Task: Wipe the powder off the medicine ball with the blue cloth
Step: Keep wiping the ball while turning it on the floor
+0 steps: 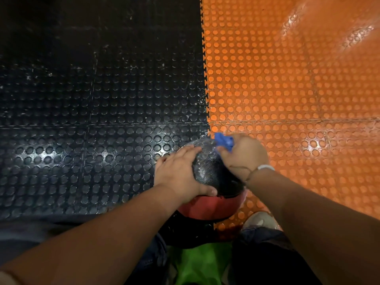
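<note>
Currently the medicine ball [211, 167] sits on the floor [102, 140], near, at the mat seam [207, 112]. Your left grip [181, 173] lies spread flat on its left side; your right grip [244, 157] clutches the blue cloth [223, 140] at its far top. Risk: a hard stroke could roll the ball from under that flat palm, leaving powder [203, 147].
</note>
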Tool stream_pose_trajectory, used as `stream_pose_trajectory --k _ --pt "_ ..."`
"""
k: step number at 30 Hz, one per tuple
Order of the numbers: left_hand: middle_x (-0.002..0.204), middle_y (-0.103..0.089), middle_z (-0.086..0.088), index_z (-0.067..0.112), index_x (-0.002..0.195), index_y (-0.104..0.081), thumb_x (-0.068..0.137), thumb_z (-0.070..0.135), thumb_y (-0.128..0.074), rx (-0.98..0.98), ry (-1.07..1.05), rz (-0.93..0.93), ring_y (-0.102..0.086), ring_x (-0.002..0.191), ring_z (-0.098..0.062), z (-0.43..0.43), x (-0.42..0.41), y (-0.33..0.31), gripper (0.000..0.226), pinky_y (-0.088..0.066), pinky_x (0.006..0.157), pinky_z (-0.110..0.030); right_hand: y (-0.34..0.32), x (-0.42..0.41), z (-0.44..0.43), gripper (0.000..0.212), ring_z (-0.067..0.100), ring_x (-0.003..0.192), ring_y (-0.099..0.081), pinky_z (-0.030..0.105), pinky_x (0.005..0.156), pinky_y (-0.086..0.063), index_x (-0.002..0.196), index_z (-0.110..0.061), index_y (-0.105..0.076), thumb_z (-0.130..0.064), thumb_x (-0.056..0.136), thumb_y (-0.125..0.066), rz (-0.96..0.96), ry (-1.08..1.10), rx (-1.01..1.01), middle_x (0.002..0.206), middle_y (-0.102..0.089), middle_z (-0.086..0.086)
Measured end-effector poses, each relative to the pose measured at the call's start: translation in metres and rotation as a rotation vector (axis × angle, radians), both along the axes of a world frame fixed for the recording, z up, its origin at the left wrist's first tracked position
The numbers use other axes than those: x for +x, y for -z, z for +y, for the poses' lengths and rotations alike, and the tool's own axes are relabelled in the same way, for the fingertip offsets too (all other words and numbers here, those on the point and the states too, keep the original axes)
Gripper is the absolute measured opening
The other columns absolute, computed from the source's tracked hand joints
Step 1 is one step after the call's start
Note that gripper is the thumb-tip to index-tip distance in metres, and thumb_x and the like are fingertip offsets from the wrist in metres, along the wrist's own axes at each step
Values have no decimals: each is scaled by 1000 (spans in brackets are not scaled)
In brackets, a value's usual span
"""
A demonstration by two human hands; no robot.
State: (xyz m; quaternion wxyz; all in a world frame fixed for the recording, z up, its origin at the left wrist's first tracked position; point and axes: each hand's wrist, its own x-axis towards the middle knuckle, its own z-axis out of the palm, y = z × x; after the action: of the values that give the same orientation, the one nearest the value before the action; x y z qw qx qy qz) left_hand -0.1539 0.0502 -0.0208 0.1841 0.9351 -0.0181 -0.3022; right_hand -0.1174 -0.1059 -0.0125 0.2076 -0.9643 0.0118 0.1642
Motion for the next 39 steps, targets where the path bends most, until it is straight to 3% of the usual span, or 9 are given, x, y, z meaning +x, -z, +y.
stream_pose_trajectory --k 4,7,11,15,21,27,30,33,39 --pt "152 -28 17 39 143 -28 69 57 -67 -6 -48 -45 -31 137 -8 4 3 5 85 -20 114 -41 -10 -25 33 26 22 92 -57 28 78 -43 104 -22 -62 -36 90 -46 -68 -288 21 102 -59 2" --pt "155 -19 20 40 147 -19 55 72 -72 -4 -31 1 -24 140 -7 5 5 3 111 -17 114 -43 1 -16 10 30 19 85 -56 29 74 -47 102 -17 -61 -41 90 -47 -33 -138 -53 101 -58 3" --pt "156 -14 19 39 149 -14 54 76 -70 11 -1 12 -19 142 -8 3 4 2 116 -14 116 -45 1 -4 -13 24 25 80 -52 27 68 -39 93 -13 -58 -36 90 -52 2 92 -90 102 -62 12" --pt "153 -24 17 36 145 -25 57 67 -73 -5 -38 -21 -27 138 -8 5 3 5 106 -20 114 -43 -2 -25 26 25 23 91 -57 31 77 -46 105 -20 -62 -35 90 -48 -125 -230 13 102 -57 2" --pt "157 -13 17 40 148 -13 54 75 -71 -8 11 -6 -14 143 -7 3 -3 2 115 -9 118 -43 6 6 -24 35 27 85 -55 27 70 -41 108 -9 -59 -38 90 -51 120 151 -98 98 -64 11" --pt "145 -34 13 30 143 -29 53 71 -73 12 -16 -71 -32 135 -8 3 0 8 108 -21 110 -34 -6 -17 34 29 24 93 -58 28 76 -43 104 -19 -61 -39 90 -46 -94 -234 -4 102 -60 5" --pt "150 -26 17 36 145 -22 51 73 -73 -11 -8 -60 -25 139 -7 1 -1 6 114 -16 113 -37 3 -3 7 35 23 92 -57 28 75 -43 108 -15 -60 -43 89 -50 45 -45 -30 105 -59 5" --pt "152 -21 19 40 146 -17 50 74 -73 -18 17 -59 -19 141 -6 1 -5 4 116 -12 115 -36 10 9 -35 24 28 83 -57 29 72 -46 78 -15 -54 -36 87 -56 233 198 -28 89 -61 11" --pt "148 -27 18 35 144 -22 49 73 -74 -15 12 -87 -25 137 -6 0 -4 3 115 -16 113 -33 -3 2 10 19 21 74 -49 25 64 -35 82 -16 -48 -33 89 -51 67 -166 40 77 -49 2"
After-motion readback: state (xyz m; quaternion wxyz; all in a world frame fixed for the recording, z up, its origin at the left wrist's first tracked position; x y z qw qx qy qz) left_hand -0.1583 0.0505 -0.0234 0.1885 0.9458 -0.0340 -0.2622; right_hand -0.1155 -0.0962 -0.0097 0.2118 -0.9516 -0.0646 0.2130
